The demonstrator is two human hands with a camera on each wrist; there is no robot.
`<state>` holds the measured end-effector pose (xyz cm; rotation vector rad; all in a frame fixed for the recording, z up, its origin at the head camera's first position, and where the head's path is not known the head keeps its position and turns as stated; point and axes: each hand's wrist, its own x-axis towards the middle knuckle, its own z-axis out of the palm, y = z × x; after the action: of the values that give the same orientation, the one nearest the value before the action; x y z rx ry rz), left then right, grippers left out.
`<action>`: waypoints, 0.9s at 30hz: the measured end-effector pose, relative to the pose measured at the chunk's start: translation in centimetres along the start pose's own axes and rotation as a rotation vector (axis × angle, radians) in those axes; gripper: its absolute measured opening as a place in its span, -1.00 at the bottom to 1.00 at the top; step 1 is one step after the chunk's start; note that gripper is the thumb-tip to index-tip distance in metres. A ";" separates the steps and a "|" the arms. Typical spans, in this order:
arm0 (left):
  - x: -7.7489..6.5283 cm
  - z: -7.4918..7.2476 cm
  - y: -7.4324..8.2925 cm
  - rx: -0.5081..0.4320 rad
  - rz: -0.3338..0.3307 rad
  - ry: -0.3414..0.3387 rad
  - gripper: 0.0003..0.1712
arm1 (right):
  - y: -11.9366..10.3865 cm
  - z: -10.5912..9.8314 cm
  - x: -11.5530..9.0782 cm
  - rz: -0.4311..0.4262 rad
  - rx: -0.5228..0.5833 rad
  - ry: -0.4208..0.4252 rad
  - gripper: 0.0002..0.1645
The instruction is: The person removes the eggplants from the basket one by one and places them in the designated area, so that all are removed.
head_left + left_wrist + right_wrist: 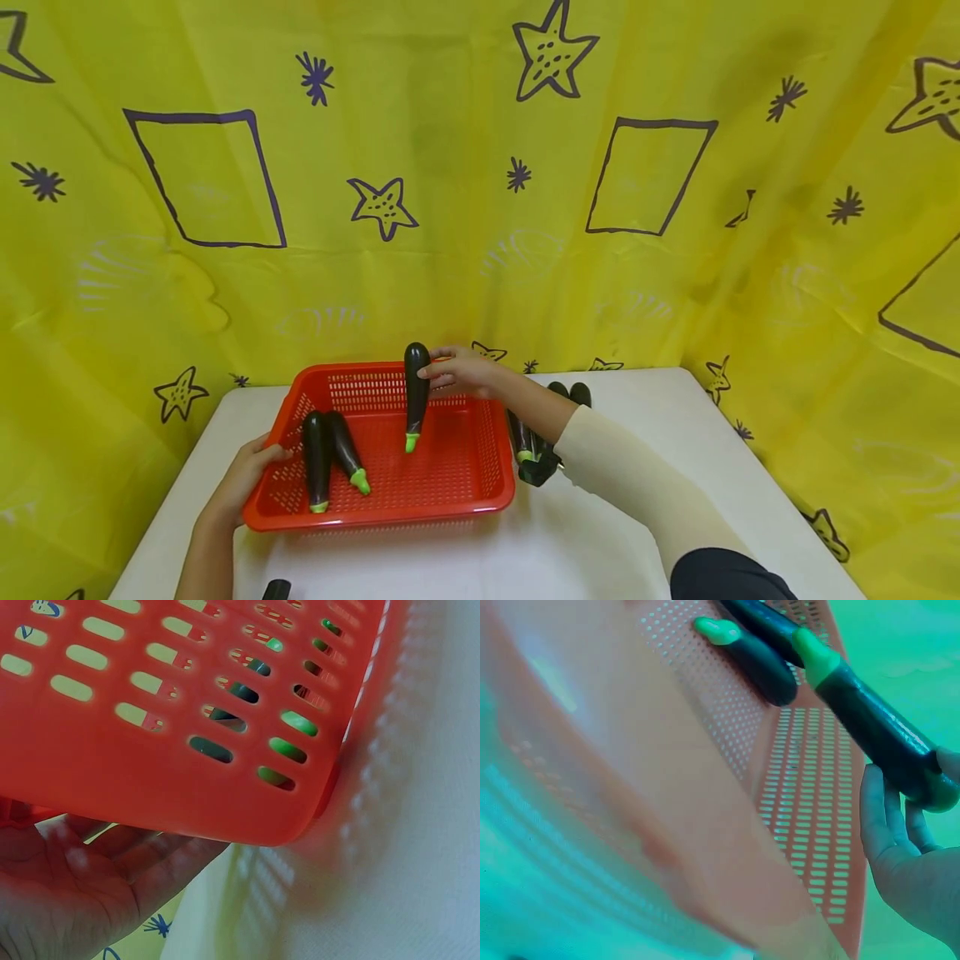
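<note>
My left hand grips the left rim of a red perforated plastic basket, its thumb over the edge; the left wrist view shows the fingers against the rim. My right hand pinches a dark eggplant near its rounded end, over the back of the basket. That eggplant's green stem end points down toward the basket floor. Two more eggplants, one at the left wall and one beside it, lie inside the basket with green ends toward the near side.
Right of the basket, several eggplants lie on the white table, partly hidden by my right forearm. A black item shows under that forearm. Another dark item pokes in at the bottom edge. A yellow patterned curtain hangs around the table.
</note>
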<state>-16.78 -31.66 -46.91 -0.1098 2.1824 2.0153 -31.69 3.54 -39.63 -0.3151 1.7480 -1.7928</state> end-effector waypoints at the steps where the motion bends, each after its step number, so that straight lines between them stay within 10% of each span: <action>1: 0.1 0.0 0.0 0.002 0.002 -0.004 -0.32 | -0.1 -0.3 -0.3 -0.005 0.006 0.010 -0.36; 27: 0.2 -0.1 0.2 -0.002 -0.053 -0.004 -0.29 | -0.1 -7.0 -6.1 -0.074 0.016 0.079 -0.38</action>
<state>-17.02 -31.70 -46.79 -0.1626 2.1518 1.9873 -30.89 12.78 -38.80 -0.3089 1.7964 -1.8945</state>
